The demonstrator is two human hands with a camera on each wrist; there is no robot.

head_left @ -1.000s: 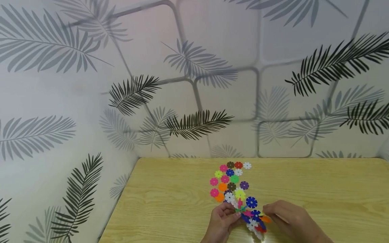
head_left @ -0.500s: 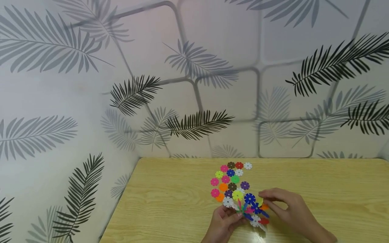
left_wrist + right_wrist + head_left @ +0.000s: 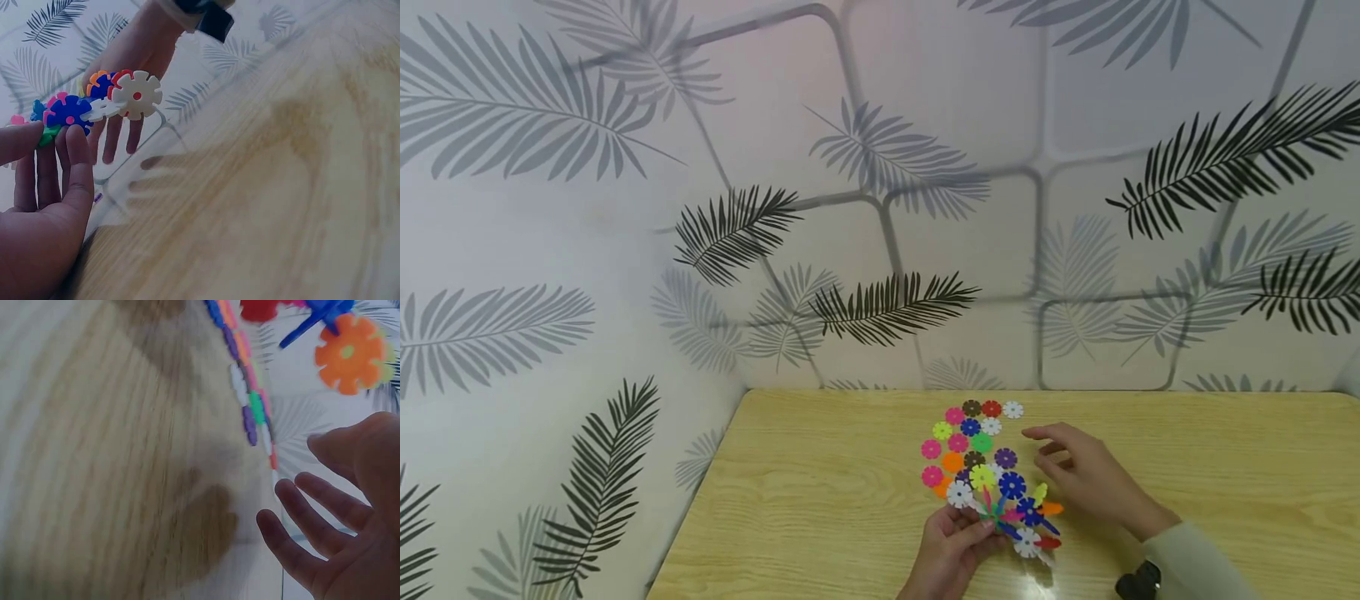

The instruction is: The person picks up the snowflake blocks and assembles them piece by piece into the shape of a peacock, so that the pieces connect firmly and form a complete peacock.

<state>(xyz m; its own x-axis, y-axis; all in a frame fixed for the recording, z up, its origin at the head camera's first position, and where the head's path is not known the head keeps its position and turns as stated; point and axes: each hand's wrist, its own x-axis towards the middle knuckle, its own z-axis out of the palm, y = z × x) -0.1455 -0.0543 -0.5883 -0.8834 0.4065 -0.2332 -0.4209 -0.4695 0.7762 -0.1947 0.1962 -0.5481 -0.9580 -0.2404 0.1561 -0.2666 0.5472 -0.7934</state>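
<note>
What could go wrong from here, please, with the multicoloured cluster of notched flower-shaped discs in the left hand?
The left hand alone grips the multicoloured cluster, much of which juts beyond the grip, so it might tilt or come apart if pushed. The loose multicoloured notched discs lie close together on the light wooden table, so the right hand might nudge neighbours if picking one.

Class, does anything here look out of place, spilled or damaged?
Nothing stands out: the loose discs lie grouped on the table, the left hand holds the joined discs, and no spill or break shows, though small cracks would be hard to see.
</note>
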